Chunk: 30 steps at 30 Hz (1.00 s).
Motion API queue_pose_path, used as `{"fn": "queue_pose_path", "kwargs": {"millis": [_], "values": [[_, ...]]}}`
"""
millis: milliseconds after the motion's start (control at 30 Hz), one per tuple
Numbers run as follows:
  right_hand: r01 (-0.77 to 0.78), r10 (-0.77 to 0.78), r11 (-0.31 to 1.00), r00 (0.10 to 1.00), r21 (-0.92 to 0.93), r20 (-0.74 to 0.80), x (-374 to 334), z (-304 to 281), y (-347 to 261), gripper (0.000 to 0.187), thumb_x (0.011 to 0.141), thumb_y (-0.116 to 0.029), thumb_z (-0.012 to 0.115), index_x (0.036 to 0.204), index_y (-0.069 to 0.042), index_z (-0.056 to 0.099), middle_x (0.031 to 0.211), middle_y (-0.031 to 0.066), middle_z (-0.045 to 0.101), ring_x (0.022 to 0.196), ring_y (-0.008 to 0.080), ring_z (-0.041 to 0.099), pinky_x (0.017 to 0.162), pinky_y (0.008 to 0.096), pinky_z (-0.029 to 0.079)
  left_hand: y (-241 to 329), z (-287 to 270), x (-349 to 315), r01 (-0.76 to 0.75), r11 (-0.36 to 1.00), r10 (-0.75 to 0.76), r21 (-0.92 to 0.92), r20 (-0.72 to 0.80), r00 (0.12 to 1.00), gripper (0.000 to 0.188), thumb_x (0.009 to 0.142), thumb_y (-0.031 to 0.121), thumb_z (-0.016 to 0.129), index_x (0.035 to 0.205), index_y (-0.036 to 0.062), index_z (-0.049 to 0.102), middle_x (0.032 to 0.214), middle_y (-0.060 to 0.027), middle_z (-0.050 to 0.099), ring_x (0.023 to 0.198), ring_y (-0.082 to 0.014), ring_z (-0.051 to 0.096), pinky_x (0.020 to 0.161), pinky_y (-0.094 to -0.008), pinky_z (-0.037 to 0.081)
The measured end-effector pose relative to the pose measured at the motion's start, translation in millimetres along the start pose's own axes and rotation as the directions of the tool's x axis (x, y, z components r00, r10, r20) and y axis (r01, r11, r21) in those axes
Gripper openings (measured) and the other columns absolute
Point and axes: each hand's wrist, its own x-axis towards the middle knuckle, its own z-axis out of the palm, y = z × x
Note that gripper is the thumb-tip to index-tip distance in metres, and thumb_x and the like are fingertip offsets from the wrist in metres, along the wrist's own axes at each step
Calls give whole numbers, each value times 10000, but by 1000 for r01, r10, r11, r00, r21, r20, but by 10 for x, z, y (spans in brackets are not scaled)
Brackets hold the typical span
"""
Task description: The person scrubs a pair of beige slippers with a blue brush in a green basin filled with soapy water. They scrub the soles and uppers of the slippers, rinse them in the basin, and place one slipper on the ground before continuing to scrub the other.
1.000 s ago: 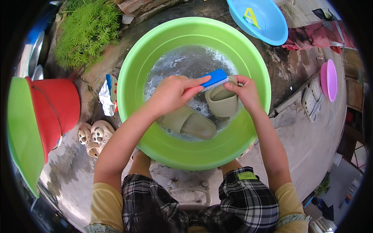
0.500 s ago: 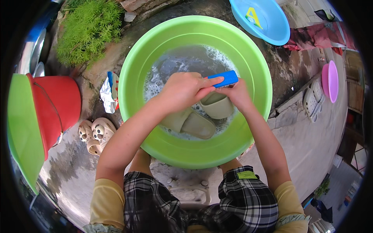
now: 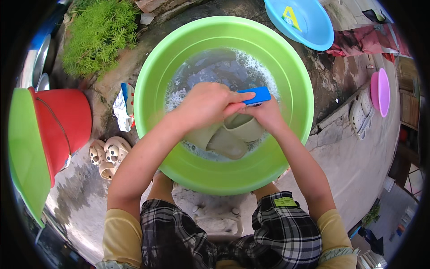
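Observation:
Over the green basin point(image 3: 154, 148), my left hand point(image 3: 207, 105) pinches one end of a blue scrubbing brush point(image 3: 255, 95). The brush lies slantwise across the fingers of my right hand point(image 3: 268, 115), which is closed at the far side of an olive-beige slipper point(image 3: 246, 129). Those right fingers are partly hidden under the brush. A second matching slipper point(image 3: 227, 143) sits half in the soapy water point(image 3: 215, 67) to the left, partly covered by my left wrist. White suds float around both slippers.
A red bucket point(image 3: 74, 130) with a green basin point(image 3: 27, 143) lies at the left, near beige clogs point(image 3: 114, 154) and a torn packet point(image 3: 123, 107). A blue basin point(image 3: 309, 27) stands far right; pale clogs point(image 3: 359, 116) and a pink basin point(image 3: 381, 93) are at right.
Both hands, with the brush, have shifted slightly to the left. The slipper by my right hand has also moved a little left and tilted.

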Motion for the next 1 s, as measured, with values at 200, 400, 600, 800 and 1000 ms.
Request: {"fn": "queue_pose_path", "kwargs": {"millis": [200,400,600,800,1000], "values": [[-159,158,951,987,267,23,77,-308,120,287,723,-131,834,960,-29,710,862,52,719,740,115,640,686,297,506,-178,-105,-132,125,985,-125,-117,5,992,343,889,210,649,1229,227,679,662,-111,581,624,-292,596,569,-406,455],[-187,185,974,982,129,31,103,-184,209,219,752,-62,791,947,-21,700,885,46,712,786,109,650,744,281,516,-68,-78,-42,59,996,-63,-71,-54,997,357,880,191,658,1236,207,674,707,-108,622,635,-288,604,593,-391,470],[-74,73,988,997,133,18,45,-110,36,231,738,-134,826,914,-38,711,829,28,704,706,90,611,661,270,493,-41,31,-51,59,996,-62,-70,-36,997,348,886,199,647,1233,192,678,686,-121,598,631,-295,594,588,-396,465],[-153,179,943,982,297,-62,25,-365,91,263,740,-123,831,960,-33,718,858,42,710,726,102,634,699,273,514,-213,-75,-202,143,968,-142,-204,17,990,337,910,264,621,1245,258,662,693,-109,621,642,-308,611,580,-416,475],[-12,33,989,989,145,-141,-29,-313,272,264,765,-105,814,983,-11,697,885,59,705,808,124,646,740,275,524,-582,1,-141,505,861,-474,51,-275,836,369,931,247,626,1268,97,633,754,-183,637,642,-320,591,635,-391,479]]}}
